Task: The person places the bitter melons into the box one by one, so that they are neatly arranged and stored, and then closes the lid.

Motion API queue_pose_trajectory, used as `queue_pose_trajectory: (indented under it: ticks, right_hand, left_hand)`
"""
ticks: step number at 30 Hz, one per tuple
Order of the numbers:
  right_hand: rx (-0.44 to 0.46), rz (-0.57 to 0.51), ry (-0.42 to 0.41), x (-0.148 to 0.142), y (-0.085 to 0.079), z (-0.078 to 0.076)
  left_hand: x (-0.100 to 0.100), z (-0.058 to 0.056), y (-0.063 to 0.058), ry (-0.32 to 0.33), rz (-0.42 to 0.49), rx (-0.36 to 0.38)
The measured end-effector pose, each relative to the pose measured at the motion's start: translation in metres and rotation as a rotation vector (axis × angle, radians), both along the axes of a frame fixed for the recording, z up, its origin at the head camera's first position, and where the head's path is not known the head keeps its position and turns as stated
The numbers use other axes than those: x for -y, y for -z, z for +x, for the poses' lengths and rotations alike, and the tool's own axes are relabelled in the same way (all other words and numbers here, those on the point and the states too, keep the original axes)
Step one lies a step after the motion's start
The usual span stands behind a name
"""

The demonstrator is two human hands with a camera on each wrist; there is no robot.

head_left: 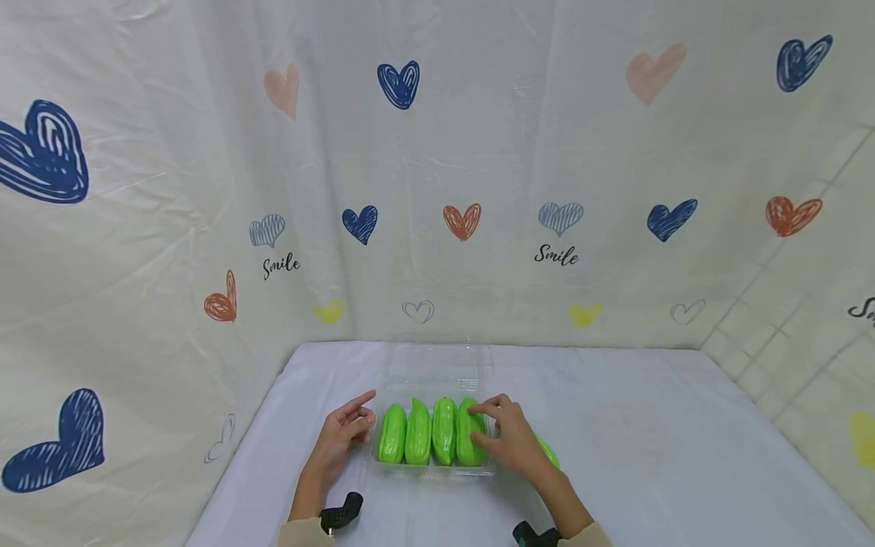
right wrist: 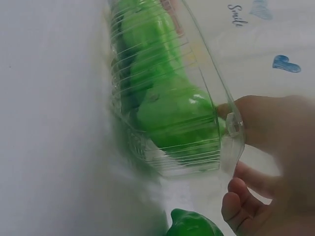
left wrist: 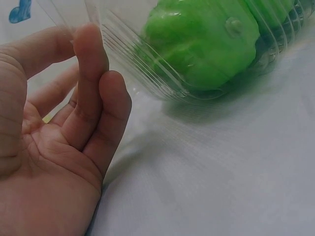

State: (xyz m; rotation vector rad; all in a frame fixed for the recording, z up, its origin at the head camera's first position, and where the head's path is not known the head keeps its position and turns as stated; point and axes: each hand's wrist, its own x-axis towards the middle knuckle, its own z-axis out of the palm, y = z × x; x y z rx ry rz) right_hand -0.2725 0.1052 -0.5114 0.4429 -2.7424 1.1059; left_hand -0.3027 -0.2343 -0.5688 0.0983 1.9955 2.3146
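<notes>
4 green vegetables (head_left: pixel 443 433) lie side by side in a clear container (head_left: pixel 437 469) at the lower centre of the frame, reaching nearly from its near edge to its far edge, with narrow gaps between them. The lid (head_left: pixel 434 365) stands open beyond the far edge. At the container's left rim, the left grip (head_left: pixel 339 434) is loosely spread, fingertips by the plastic, holding no vegetable. The right grip (head_left: pixel 516 437) comes in over the right rim, thumb and finger wide apart at the rightmost vegetable; whether they touch it, I cannot tell. A 5th vegetable (head_left: pixel 549 452), partly hidden by the right wrist, lies outside the container on the right. The broadest stretch of white tabletop (head_left: pixel 649 433) runs toward the lower right of the frame; its far edge meets a heart-printed curtain (head_left: pixel 499 152).
</notes>
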Motion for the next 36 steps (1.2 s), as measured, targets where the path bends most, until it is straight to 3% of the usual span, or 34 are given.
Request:
queue_pose_trajectory:
  ticks: [25,31,36]
  right_hand:
    - [0.048,0.032,-0.009,-0.003,0.003,-0.002]
    - [0.045,-0.003,-0.018,-0.006,-0.001,0.0]
    - [0.053,-0.097,-0.028,-0.015,-0.005,-0.001]
  left_hand:
    - [-0.002,0.002,-0.003,-0.008,-0.009,-0.012]
    - [-0.002,0.001,-0.002,-0.004,-0.011,-0.005]
    - [-0.002,0.001,-0.003,-0.009,-0.004,-0.001]
